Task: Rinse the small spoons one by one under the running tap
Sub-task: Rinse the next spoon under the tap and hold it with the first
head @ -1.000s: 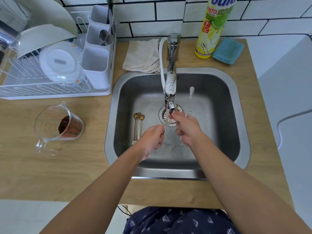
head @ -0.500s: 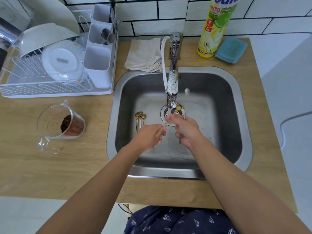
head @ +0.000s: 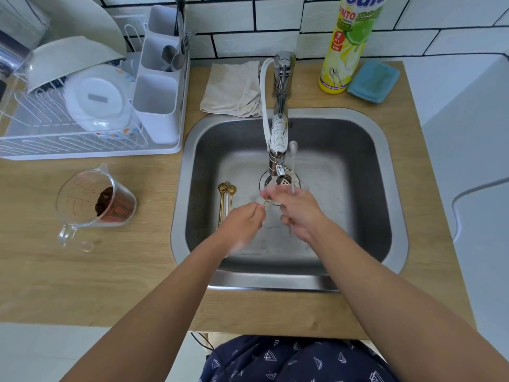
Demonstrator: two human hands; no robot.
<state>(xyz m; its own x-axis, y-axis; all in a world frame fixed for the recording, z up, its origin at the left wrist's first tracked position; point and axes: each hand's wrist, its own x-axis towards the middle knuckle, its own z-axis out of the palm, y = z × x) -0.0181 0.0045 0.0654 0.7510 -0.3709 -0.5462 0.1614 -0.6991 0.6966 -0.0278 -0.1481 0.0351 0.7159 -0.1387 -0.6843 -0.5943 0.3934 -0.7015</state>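
The left hand [head: 242, 224] pinches the handle of a small gold spoon [head: 265, 201], held low over the sink [head: 385, 166] just below the tap [head: 279, 133]. The right hand [head: 298, 213] works at the spoon's far end, its fingertips blurred, so the bowl is hidden. This hand also grips a thin white brush [head: 292, 161] (its tip stands up beside the spout), fingers curled round the shaft. The other spoons [head: 227, 199] lie together on the sink floor, left of the drain [head: 287, 181], bowls pointing away from the person. On the bench [head: 82, 271] to the left a clear jug [head: 93, 202] holds something brown; behind it stands a rack [head: 68, 139] with bowls. A cloth [head: 231, 89] lies behind the sink, a yellow bottle [head: 347, 45] and blue sponge [head: 373, 81] to the right.
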